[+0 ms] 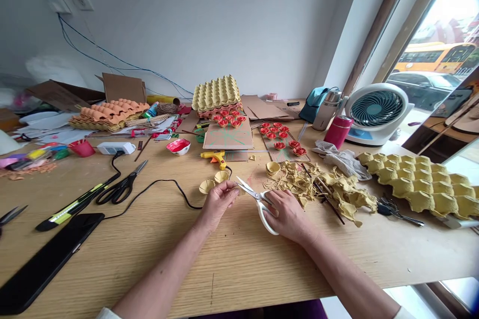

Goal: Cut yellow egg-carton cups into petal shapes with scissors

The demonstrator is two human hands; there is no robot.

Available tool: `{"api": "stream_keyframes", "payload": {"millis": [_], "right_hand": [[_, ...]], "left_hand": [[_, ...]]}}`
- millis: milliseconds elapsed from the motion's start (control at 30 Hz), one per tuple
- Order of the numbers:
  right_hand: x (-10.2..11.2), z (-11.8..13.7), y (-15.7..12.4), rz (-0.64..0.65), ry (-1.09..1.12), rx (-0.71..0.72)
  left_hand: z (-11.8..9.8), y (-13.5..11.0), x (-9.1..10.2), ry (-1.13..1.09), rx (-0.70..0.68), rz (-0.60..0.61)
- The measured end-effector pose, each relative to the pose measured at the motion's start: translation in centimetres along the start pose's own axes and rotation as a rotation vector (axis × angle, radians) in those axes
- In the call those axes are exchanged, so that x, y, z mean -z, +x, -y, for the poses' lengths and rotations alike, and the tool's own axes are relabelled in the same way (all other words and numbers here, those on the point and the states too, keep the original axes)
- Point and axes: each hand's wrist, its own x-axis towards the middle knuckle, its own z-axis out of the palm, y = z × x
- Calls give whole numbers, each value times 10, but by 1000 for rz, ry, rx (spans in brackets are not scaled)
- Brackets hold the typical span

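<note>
White-handled scissors (266, 209) are in my right hand (288, 212), its fingers through the loops and the blades parted, pointing left. My left hand (220, 202) pinches at the blade tips; what sits in its fingers is mostly hidden, though a pale yellowish bit shows by the blades. Just beyond the left hand are two yellow egg-carton cups with petal-like edges, a near cup (206, 187) and a farther cup (221, 176). Past the right hand stand nested cups (273, 168), beside a pile of yellow carton scraps (299, 182).
A yellow glue gun (215, 157) lies ahead, its cord running left. Red paper flowers (275, 130) rest on cardboard. Black scissors (121, 184), a utility knife (75, 205) and a phone (48, 264) lie left. An egg tray (422, 179) and a fan (377, 112) stand right.
</note>
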Motion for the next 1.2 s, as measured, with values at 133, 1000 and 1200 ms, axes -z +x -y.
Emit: {"api": "stream_keyframes", "payload": {"millis": [133,1000,1200], "right_hand": [[2,1,0,11,-61,8],[3,4,0,46,-150,9],[4,6,0,45,-152,30]], "left_hand": [[0,-1,-1,-18,7,12],[4,-5,-6,-100,99,117],[0,-8,-8,-135,128,127]]}}
